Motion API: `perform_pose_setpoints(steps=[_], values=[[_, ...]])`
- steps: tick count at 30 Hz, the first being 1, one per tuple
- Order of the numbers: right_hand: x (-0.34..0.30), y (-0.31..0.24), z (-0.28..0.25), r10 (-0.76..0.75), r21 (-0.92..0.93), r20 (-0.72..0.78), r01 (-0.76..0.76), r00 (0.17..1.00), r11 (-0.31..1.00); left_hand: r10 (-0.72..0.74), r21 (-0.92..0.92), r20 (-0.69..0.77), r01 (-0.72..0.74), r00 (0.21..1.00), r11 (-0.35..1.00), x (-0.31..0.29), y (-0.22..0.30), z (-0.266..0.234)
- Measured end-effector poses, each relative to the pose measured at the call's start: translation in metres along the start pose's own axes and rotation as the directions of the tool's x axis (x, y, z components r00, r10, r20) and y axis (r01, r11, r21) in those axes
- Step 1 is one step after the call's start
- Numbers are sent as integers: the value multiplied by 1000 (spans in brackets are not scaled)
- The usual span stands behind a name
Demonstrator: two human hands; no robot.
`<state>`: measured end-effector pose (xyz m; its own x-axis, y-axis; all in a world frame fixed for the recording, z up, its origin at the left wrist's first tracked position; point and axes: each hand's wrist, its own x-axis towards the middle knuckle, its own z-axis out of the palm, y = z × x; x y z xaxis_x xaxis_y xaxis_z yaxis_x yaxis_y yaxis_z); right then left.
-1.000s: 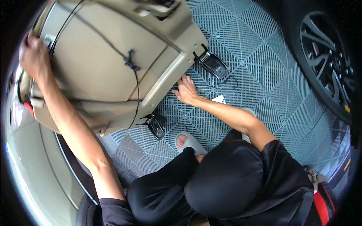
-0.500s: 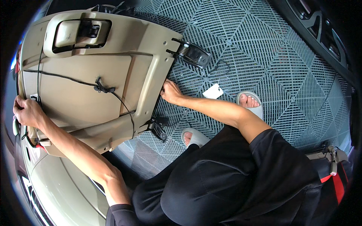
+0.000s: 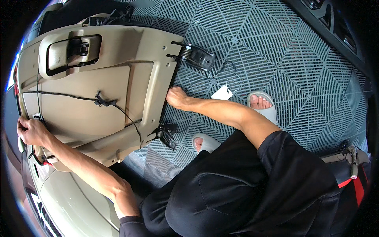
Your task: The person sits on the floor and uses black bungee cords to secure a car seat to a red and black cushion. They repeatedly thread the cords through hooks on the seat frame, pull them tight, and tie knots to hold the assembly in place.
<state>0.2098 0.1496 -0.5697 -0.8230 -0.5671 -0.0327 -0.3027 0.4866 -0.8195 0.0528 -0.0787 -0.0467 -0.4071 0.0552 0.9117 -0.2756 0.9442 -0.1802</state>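
Note:
A beige car seat back lies tilted in front of me with its hard rear panel showing. A black cord with a knotted clip runs across the panel. My left hand is closed at its left edge, thumb and fingers pinched together there. At the right edge my right hand is closed, its fingertips hidden behind the rim. Two black metal hinge brackets stick out on the right side, the upper one with a coil spring. A recessed latch sits in the upper left of the panel.
Grey grid tiles cover the floor, with a white tag lying near my sandalled feet. A pale glossy car panel is at lower left. Black trim stands at upper right; a seat belt buckle hangs at right.
The seat back's far end has come down and left in view, showing more dark material behind it. My left hand has moved slightly lower with the edge; my right hand stays at its rim.

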Motion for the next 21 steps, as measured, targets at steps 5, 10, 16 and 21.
perform_pose_setpoints(steps=[5, 10, 16, 21], values=[[-2, 5, 2, -37, 106, -31, 40, 999, 994, 36, 15, 5, -36, 999, 999, -1, -5, -5], [-5, 17, 0, -24, 313, -149, 70, 989, 947, 12, -17, -4, -12, 1000, 1000, -2, 0, -1], [-34, -2, -28, 70, 383, -277, 43, 958, 923, 108, 19, -46, -107, 993, 994, -2, -7, -5], [-72, -9, -107, 120, 287, -145, -74, 982, 955, 64, -88, -60, -70, 996, 994, -20, 35, -13]])
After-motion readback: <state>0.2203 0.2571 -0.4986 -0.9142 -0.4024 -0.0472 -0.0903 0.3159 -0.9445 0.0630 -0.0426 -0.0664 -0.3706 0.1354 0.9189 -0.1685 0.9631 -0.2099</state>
